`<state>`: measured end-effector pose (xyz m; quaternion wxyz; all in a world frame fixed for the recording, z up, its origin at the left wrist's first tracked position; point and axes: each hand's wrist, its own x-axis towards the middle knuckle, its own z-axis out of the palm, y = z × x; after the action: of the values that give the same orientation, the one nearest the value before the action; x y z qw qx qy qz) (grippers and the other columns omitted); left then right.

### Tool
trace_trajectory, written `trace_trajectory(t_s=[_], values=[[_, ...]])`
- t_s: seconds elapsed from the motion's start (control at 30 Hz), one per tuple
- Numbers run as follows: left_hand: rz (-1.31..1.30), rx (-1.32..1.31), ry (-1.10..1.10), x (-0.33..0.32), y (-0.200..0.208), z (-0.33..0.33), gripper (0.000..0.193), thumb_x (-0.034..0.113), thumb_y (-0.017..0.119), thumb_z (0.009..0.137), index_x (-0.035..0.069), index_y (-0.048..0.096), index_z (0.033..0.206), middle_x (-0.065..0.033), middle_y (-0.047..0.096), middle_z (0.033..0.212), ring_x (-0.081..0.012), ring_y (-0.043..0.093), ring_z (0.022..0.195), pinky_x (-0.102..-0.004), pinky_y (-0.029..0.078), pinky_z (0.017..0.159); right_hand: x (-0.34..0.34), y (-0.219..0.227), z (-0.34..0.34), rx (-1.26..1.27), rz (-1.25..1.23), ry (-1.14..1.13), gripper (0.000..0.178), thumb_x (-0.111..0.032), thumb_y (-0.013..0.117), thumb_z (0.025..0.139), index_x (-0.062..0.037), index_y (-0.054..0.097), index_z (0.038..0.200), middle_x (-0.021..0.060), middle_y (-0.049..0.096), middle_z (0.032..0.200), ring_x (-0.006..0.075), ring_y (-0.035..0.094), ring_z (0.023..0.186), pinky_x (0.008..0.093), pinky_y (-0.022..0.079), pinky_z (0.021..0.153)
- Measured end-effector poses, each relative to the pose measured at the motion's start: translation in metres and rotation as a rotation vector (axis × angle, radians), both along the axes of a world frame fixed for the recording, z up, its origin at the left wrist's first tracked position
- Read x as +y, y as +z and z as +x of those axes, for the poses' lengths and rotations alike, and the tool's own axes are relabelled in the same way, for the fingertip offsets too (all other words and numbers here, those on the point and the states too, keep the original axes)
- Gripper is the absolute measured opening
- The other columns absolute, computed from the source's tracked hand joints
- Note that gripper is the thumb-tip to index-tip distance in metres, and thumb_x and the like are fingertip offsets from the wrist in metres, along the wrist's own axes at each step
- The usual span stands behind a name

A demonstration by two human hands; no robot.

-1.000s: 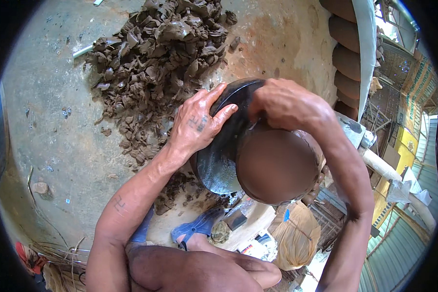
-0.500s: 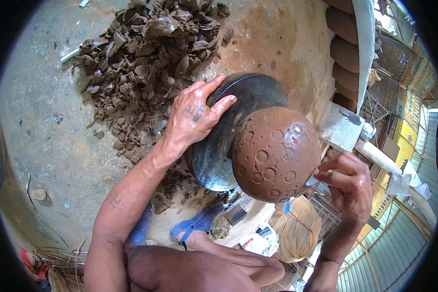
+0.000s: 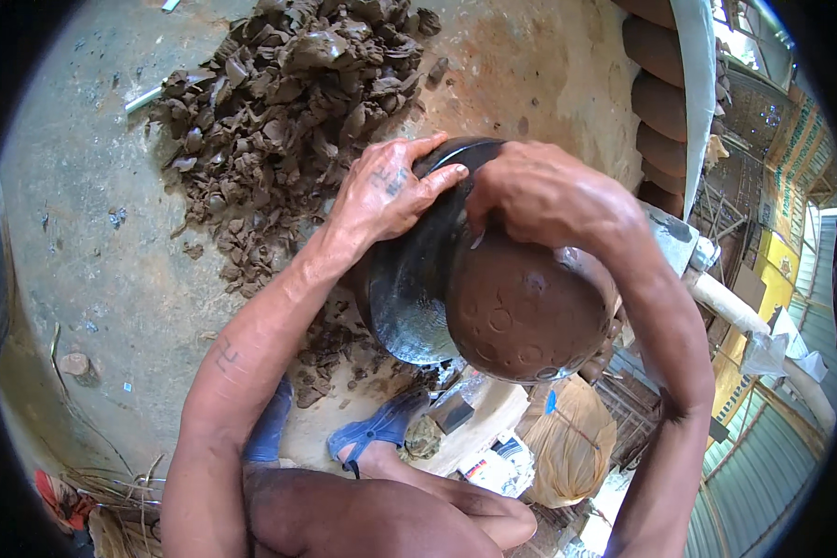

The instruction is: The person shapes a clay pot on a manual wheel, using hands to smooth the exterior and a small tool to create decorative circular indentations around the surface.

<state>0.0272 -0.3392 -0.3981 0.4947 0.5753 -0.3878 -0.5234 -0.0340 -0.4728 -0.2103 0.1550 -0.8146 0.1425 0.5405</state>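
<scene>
A rounded, reddish-brown wet clay form (image 3: 530,312) with ring-shaped imprints bulges from the face of a dark, glossy wheel (image 3: 402,302), which looks tilted. My left hand (image 3: 386,191) grips the wheel's upper left rim, thumb on the face and fingers over the edge. Arching over the far side of the clay, my right hand (image 3: 558,195) has its fingers bent down where clay and wheel meet. A small pale flat piece (image 3: 477,241) shows a sliver below those fingers; most of it is hidden.
A heap of torn clay scraps (image 3: 298,112) lies on the floor beyond my left hand. Brown rounded pots (image 3: 660,102) stand in a row at the far right, near a grey block (image 3: 670,237). A tan plastic-wrapped bundle (image 3: 567,442) sits near my right forearm.
My right hand has swung from the clay's right side up and over to its far side by the wheel. Fewer imprints show on the clay. My left hand stays on the rim.
</scene>
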Motion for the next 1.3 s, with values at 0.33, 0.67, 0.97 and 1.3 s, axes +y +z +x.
trace_trajectory(t_s=[0.33, 0.67, 0.97, 1.3], values=[[0.053, 0.035, -0.048, -0.005, 0.001, 0.001, 0.065, 0.049, 0.077, 0.103, 0.003, 0.07, 0.148, -0.0245, 0.079, 0.131, -0.0341, 0.082, 0.11, -0.0436, 0.061, 0.1, 0.049, 0.141, -0.106, -0.446, -0.198, -0.244, 0.028, 0.004, 0.076, 0.074, -0.0088, 0.087, 0.096, 0.009, 0.079, 0.096, 0.0286, 0.076, 0.089, 0.0439, 0.058, 0.073], [0.095, -0.002, -0.067, -0.013, -0.008, 0.003, 0.061, 0.047, 0.076, 0.104, 0.004, 0.072, 0.146, -0.0246, 0.081, 0.122, -0.0355, 0.081, 0.111, -0.0437, 0.06, 0.1, 0.008, 0.047, -0.038, -0.557, -0.1, -0.045, 0.029, 0.0, 0.069, 0.078, -0.0083, 0.085, 0.1, 0.0156, 0.073, 0.096, 0.0392, 0.074, 0.095, 0.0508, 0.06, 0.082], [0.129, 0.086, -0.186, -0.037, 0.009, 0.01, 0.07, 0.055, 0.079, 0.1, 0.002, 0.072, 0.145, -0.027, 0.082, 0.103, -0.0294, 0.082, 0.096, -0.0404, 0.062, 0.086, 0.008, 0.049, -0.016, -0.227, 0.01, -0.011, 0.031, 0.0, 0.068, 0.083, -0.0138, 0.088, 0.102, 0.0166, 0.08, 0.098, 0.0362, 0.078, 0.096, 0.0478, 0.064, 0.084], [0.092, -0.002, -0.181, -0.047, -0.007, 0.0, 0.075, 0.06, 0.078, 0.098, 0.001, 0.073, 0.144, -0.029, 0.078, 0.13, -0.0374, 0.077, 0.123, -0.0438, 0.059, 0.106, 0.079, 0.141, -0.136, -0.665, -0.355, -0.194, 0.022, -0.006, 0.081, 0.077, -0.0137, 0.086, 0.097, 0.0065, 0.077, 0.094, 0.0307, 0.076, 0.089, 0.042, 0.059, 0.071]])
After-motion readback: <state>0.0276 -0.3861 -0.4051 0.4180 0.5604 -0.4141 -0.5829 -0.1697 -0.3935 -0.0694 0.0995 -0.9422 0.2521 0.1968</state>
